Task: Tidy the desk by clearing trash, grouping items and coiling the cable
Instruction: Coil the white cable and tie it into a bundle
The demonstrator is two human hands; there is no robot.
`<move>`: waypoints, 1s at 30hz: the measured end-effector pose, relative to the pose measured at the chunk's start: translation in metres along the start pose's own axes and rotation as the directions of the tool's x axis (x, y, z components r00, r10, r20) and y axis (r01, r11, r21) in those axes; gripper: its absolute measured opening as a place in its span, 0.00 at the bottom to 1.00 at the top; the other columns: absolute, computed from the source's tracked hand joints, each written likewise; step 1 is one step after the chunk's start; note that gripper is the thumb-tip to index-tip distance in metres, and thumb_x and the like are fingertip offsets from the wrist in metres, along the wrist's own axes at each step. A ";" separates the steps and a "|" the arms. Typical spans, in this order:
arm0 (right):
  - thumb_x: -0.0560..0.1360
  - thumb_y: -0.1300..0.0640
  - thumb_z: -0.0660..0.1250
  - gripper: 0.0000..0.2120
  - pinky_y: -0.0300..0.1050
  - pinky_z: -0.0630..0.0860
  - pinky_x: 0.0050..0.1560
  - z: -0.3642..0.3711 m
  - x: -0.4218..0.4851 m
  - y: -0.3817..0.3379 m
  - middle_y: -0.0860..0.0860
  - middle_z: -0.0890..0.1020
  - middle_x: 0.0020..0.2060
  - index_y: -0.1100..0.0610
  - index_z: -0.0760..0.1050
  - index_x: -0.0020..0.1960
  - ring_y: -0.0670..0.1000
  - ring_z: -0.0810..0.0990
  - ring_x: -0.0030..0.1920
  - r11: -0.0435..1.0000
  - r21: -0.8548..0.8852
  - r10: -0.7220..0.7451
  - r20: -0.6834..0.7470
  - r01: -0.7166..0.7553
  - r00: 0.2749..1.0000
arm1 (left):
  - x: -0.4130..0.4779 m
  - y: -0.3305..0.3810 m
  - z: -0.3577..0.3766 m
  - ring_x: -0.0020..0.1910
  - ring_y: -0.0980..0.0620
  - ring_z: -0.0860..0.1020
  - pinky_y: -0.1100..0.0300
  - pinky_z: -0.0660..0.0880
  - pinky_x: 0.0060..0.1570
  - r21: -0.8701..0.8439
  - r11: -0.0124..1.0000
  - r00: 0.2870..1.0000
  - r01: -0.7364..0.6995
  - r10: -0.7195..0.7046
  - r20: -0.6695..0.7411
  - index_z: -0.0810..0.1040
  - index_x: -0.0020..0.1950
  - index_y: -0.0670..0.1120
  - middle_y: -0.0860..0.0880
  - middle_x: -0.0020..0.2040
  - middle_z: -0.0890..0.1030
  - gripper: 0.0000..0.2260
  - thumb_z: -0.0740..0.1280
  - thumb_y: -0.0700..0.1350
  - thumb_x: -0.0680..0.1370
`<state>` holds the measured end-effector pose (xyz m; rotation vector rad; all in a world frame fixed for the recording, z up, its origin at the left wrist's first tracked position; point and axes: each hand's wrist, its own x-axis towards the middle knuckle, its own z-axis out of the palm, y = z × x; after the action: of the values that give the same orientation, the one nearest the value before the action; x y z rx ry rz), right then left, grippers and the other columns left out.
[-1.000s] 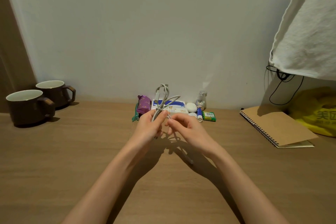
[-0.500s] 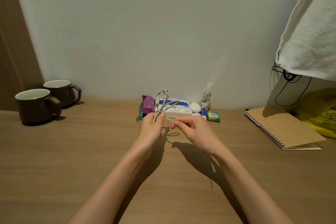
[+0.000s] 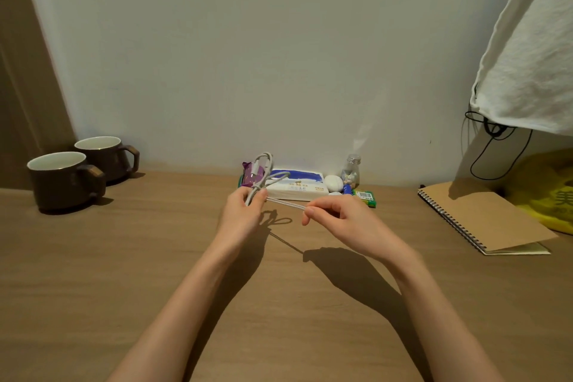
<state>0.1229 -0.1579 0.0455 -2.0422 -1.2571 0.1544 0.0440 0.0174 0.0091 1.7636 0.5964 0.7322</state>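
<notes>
A grey-white cable [image 3: 283,203] is held above the wooden desk [image 3: 155,257]. My left hand [image 3: 243,211] grips its gathered loops, which stick up above the fist with a plug end at the top. My right hand [image 3: 339,220] pinches a free strand and holds it taut out to the right of the left hand. Behind the hands, against the wall, small items sit grouped: a purple packet [image 3: 249,172], a tissue pack [image 3: 299,187], a white pebble-like lump [image 3: 333,182], a small glass bottle [image 3: 351,170] and a green box [image 3: 366,196].
Two brown mugs [image 3: 66,178] stand at the back left. A kraft spiral notebook [image 3: 483,215] lies at the right, with a yellow plastic bag [image 3: 552,192] behind it. White cloth [image 3: 533,49] and a black cord [image 3: 493,152] hang at the upper right.
My right hand has moved right, away from the left, drawing a strand of cable taut between them. The cable end that lay on the desk has gone from view.
</notes>
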 end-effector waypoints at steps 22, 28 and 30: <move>0.79 0.57 0.63 0.10 0.41 0.72 0.39 -0.038 0.007 0.026 0.68 0.79 0.41 0.61 0.82 0.49 0.52 0.74 0.38 0.958 0.281 -0.015 -0.124 0.050 0.992 | -0.036 0.031 0.010 0.38 0.60 0.76 0.66 0.73 0.39 -0.187 0.902 0.667 -0.388 0.415 0.619 0.82 0.47 0.50 0.56 0.38 0.81 0.05 0.68 0.44 0.74; 0.80 0.52 0.61 0.13 0.45 0.62 0.35 -0.014 0.012 0.030 0.52 0.67 0.29 0.50 0.83 0.45 0.51 0.63 0.33 0.985 0.175 0.021 -0.101 -0.003 0.995 | -0.024 0.025 0.009 0.27 0.57 0.61 0.63 0.59 0.27 -0.259 0.941 0.910 -0.220 0.293 0.293 0.78 0.43 0.51 0.57 0.26 0.65 0.08 0.62 0.47 0.79; 0.80 0.51 0.60 0.13 0.45 0.61 0.35 -0.009 0.011 0.028 0.49 0.65 0.28 0.47 0.82 0.45 0.49 0.63 0.32 0.996 0.090 0.027 -0.073 -0.020 0.997 | -0.016 0.015 0.009 0.28 0.57 0.63 0.62 0.61 0.28 -0.166 0.968 0.944 -0.187 0.223 0.242 0.77 0.46 0.49 0.58 0.26 0.66 0.08 0.60 0.47 0.81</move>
<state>0.1530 -0.1607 0.0369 -1.9683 -1.1608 0.1417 0.0403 -0.0041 0.0184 1.7680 0.1802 0.6540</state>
